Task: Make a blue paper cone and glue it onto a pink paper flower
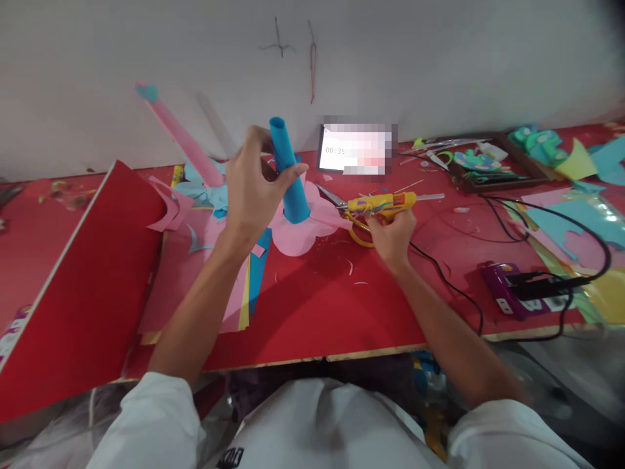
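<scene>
Little can be read here. The phone (358,148) propped against the far wall, right of centre, shows pale digits at the left of its screen that read "00:35"; the rest of the screen is blurred. At the near edge, a dark patch (231,457) on the person's white shirt carries white lettering, too small and cut off to make out. Print on the packet (13,329) at the far left edge cannot be read either.

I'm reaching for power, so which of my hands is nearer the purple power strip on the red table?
Right. Your right hand rests on the yellow glue gun, left of the purple power strip; your left hand, holding the blue paper tube, is farther left.
</scene>
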`<state>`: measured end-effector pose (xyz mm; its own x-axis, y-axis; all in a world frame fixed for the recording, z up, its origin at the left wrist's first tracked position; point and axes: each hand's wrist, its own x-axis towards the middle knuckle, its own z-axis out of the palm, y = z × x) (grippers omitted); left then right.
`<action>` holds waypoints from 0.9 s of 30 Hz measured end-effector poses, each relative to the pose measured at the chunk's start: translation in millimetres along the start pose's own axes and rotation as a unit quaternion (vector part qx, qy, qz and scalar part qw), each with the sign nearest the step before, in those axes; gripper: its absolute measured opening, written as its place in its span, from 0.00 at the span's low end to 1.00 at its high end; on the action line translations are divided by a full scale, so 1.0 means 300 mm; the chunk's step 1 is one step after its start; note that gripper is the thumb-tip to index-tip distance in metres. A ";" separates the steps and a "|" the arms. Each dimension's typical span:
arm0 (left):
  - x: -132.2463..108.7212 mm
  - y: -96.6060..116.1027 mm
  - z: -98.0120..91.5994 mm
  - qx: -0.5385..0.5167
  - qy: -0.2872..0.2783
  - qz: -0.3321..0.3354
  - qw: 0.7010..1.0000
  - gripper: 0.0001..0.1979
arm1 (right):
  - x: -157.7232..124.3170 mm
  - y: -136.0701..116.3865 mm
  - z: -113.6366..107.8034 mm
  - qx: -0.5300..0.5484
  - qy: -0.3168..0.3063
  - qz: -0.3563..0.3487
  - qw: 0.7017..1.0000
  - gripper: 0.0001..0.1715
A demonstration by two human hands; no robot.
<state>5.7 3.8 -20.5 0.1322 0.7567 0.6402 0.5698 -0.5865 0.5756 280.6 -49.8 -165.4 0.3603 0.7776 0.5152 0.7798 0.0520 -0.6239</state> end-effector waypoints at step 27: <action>-0.075 -0.122 0.140 0.058 -0.142 -0.021 0.988 0.25 | -0.023 -0.047 0.010 -0.007 -0.048 -0.014 0.999 0.11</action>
<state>15.9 20.3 -77.2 0.3194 0.8397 0.4392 0.6669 -0.5284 0.5253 265.6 -54.2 -162.0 0.2887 0.8321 0.4735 0.7963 0.0659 -0.6014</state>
